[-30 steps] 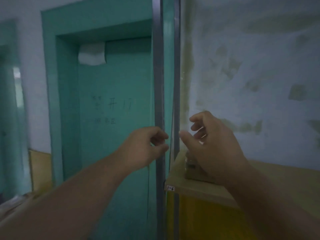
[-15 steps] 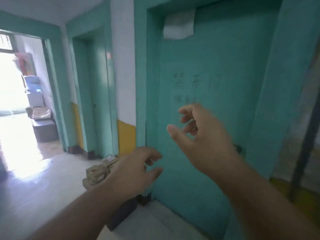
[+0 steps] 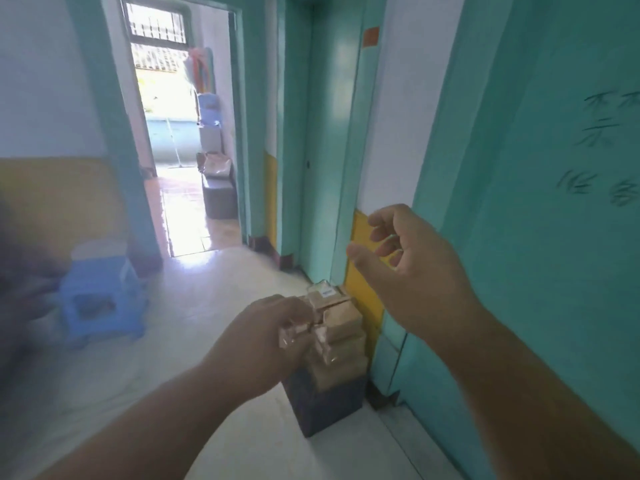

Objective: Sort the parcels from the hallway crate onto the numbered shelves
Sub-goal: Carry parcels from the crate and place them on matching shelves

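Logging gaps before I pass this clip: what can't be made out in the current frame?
Head view only:
- Left hand: covers part of the parcels; whether it touches one cannot be told.
- Crate: inside hidden by the stacked parcels.
- Parcel labels: too small to read.
- Blue stool and the left edge: blurred.
- Numbered shelves: out of frame.

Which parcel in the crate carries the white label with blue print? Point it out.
The topmost parcel, at the back of the pile in the dark crate. It alone shows a white label on its upper face; the parcels below it show plain brown card.
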{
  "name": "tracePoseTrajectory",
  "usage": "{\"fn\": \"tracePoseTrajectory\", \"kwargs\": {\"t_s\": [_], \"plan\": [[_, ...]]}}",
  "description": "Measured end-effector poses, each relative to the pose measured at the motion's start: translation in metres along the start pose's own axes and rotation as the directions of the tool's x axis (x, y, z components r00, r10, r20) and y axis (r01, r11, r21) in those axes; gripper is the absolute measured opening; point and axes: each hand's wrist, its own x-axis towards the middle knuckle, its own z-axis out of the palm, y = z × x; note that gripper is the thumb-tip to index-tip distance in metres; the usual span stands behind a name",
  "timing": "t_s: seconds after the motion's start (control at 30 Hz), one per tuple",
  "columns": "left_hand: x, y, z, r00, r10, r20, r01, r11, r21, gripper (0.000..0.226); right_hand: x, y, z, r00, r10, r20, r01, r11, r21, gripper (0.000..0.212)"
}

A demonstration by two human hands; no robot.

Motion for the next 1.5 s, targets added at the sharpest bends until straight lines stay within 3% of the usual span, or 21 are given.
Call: {"fn": "tracePoseTrajectory", "kwargs": {"t_s": [0.13,0.33,0.53,0.67,0.9,1.07,1.27,1.37,1.5], "plan": [[0.052,-0.085,-0.001,0.997,-0.077,0.012,0.077,0.997,0.018,0.022,0.061,0.018,0.083,0.998,0.015,0.069,-0.016,1.000,0.017,0.036],[0.182,-0.194,0.005,0.996,-0.037,0.084,0.038,0.999,-0.005,0.027,0.156,0.057,0.170,0.992,0.124,0.037,-0.121,0.991,-0.064,0.034],[0.303,-0.229,0.054,0.956,0.029,0.293,-0.006,0.997,-0.081,0.022,0.220,0.122,0.185,0.961,0.270,-0.055,-0.276,0.943,-0.186,0.041],[0.381,-0.248,0.104,0.931,0.065,0.359,-0.024,0.993,-0.118,0.017,0.259,0.187,0.196,0.939,0.330,-0.098,-0.345,0.900,-0.267,0.042],[0.473,-0.303,0.162,0.878,0.020,0.478,0.021,0.997,-0.079,0.024,0.342,0.275,0.261,0.924,0.381,-0.028,-0.369,0.871,-0.323,0.043],[0.533,-0.356,0.211,0.831,0.042,0.555,0.035,0.991,-0.128,0.017,0.369,0.328,0.324,0.867,0.498,-0.004,-0.457,0.792,-0.405,0.044],[0.576,-0.411,0.296,0.654,0.130,0.745,0.004,0.985,-0.175,0.024,0.354,0.377,0.384,0.732,0.678,-0.068,-0.620,0.621,-0.479,0.042],[0.575,-0.427,0.335,0.562,0.111,0.820,0.035,0.987,-0.157,0.026,0.344,0.403,0.403,0.672,0.738,-0.064,-0.662,0.560,-0.498,0.042],[0.565,-0.451,0.389,0.490,0.037,0.871,0.082,0.993,-0.089,0.024,0.319,0.460,0.430,0.581,0.813,-0.044,-0.720,0.488,-0.493,0.041]]}}
